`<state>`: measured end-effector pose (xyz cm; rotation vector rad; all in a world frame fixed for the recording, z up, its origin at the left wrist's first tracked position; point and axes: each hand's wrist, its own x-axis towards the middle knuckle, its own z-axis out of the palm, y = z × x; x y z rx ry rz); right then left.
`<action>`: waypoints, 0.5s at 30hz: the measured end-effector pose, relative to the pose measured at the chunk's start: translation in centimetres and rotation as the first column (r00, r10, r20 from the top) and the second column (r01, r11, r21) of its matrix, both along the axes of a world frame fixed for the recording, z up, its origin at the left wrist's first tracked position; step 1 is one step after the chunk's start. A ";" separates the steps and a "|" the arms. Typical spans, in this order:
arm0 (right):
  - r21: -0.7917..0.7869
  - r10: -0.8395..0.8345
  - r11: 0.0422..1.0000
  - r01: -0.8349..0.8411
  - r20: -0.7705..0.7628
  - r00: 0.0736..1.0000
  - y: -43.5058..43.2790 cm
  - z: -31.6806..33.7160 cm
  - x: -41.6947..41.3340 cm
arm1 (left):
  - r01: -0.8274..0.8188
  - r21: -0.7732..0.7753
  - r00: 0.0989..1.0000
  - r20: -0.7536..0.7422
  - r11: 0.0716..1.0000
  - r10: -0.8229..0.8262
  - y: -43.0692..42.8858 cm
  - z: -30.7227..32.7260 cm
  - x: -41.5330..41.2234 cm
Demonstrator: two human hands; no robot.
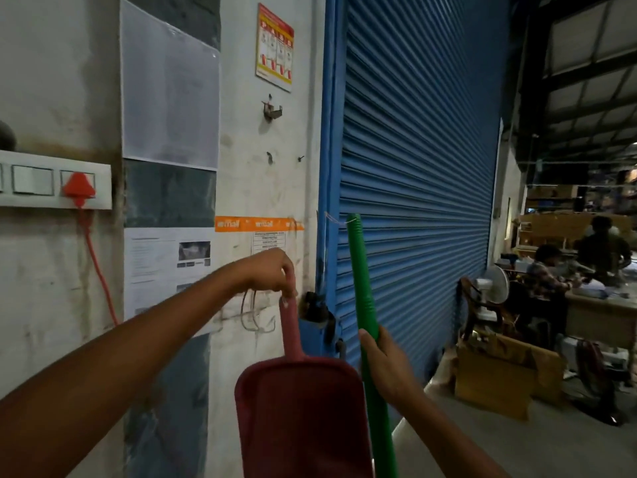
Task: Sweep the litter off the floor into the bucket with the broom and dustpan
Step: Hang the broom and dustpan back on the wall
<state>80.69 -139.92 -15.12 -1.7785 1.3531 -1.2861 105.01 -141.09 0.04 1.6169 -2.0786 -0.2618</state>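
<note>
Left hand: the left hand [272, 272] is held out in front, up near the wall. Its fingers curl down and pinch the top end of the dustpan's handle.
Dustpan: the red dustpan [300, 419] hangs straight down from the left hand. Its thin handle is on top and its wide scoop is at the bottom, in the middle of the view.
Right hand: the right hand [386, 363] is wrapped tight around the broom stick, lower down than the left hand.
Broom: only the green broom stick [362, 288] shows. It stands almost upright, just to the right of the dustpan, and its top end leans a little to the left. The brush end is out of view.
Wall: a white, dirty wall [248, 174] is right ahead. Sheets of paper [169, 88], a red and yellow poster [274, 46] and a strip of orange tape [258, 224] are stuck on it.
Switches: a switch board [34, 179] is on the left, with a red plug [78, 188] in it. An orange cord [100, 270] hangs down from the plug.
Door: a big blue shutter [413, 167] is behind the broom stick, and it is pulled down.
Far right: people [548, 270] sit and stand at a table. A white fan [494, 284] and brown boxes [499, 377] are near them, and the boxes sit on the grey floor [517, 450].
</note>
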 end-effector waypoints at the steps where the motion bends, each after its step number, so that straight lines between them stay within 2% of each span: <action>1: -0.014 0.024 1.000 -0.024 -0.006 1.000 -1.7 0.6 -0.8 | -0.017 -0.004 0.994 -0.112 1.000 0.016 -1.1 0.9 -0.8; 5: -0.054 0.083 0.995 -0.086 -0.057 0.995 -8.0 3.9 -3.2 | -0.136 0.006 0.905 -0.406 0.991 0.126 -5.0 4.5 -3.7; 9: -0.133 0.092 0.986 -0.103 -0.089 0.992 -14.6 7.4 -4.5 | -0.210 0.001 0.749 -0.643 0.978 0.161 -8.6 7.3 -4.7; 15: -0.269 0.109 0.954 -0.132 -0.097 0.989 -21.2 11.2 -3.3 | -0.323 -0.115 0.621 -0.774 0.939 0.119 -12.4 11.1 -4.0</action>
